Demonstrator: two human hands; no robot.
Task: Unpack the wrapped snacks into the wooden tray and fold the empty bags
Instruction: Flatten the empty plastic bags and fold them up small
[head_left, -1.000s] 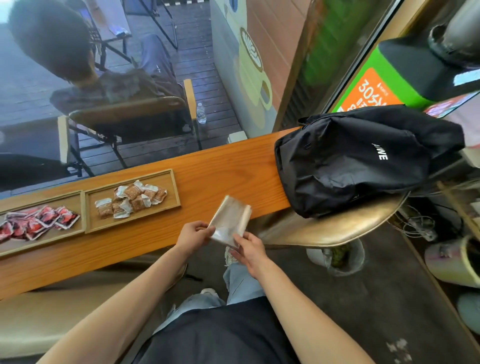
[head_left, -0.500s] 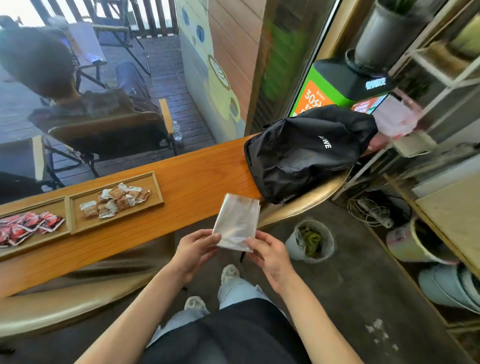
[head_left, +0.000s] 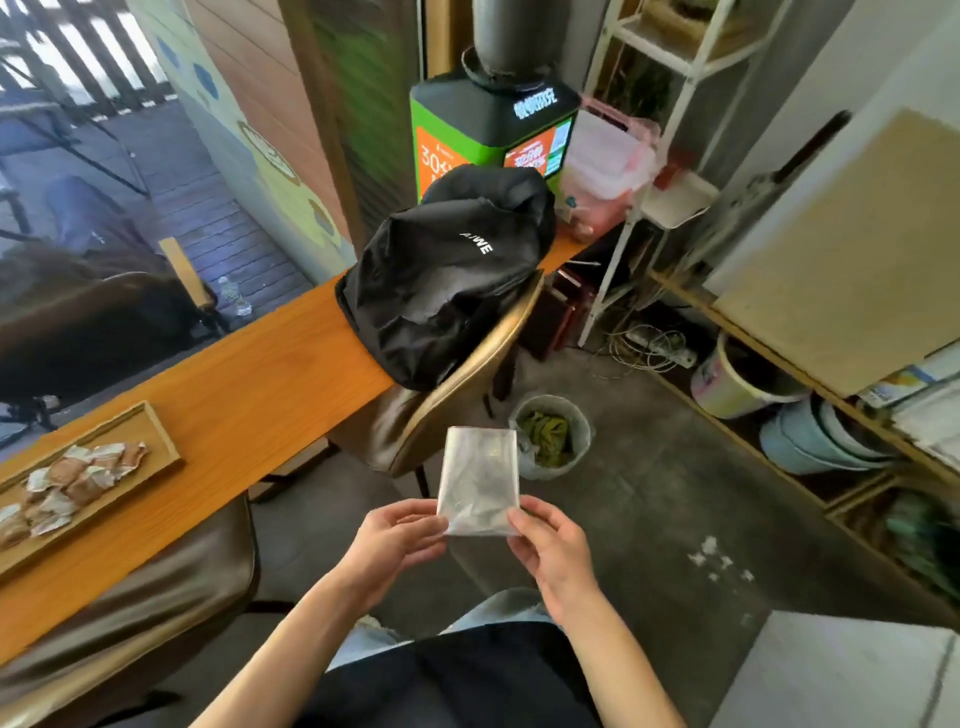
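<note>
Your left hand (head_left: 400, 540) and right hand (head_left: 550, 545) each pinch a lower corner of the empty clear bag (head_left: 479, 480), held upright, well right of the wooden tray (head_left: 161, 441); keep edges aligned, crease it flat

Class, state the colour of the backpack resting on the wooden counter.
Black, with small white lettering; the backpack shows clearly in the head view.

Bare arms, dark top, pale jeans

The left hand (head_left: 397, 535) and right hand (head_left: 553, 551) are ungloved, with no ring, watch or band showing, and both forearms are uncovered to the frame's lower edge. Below them sits a black garment (top or apron, hard to tell) over light-blue denim, frayed at one knee.
</note>
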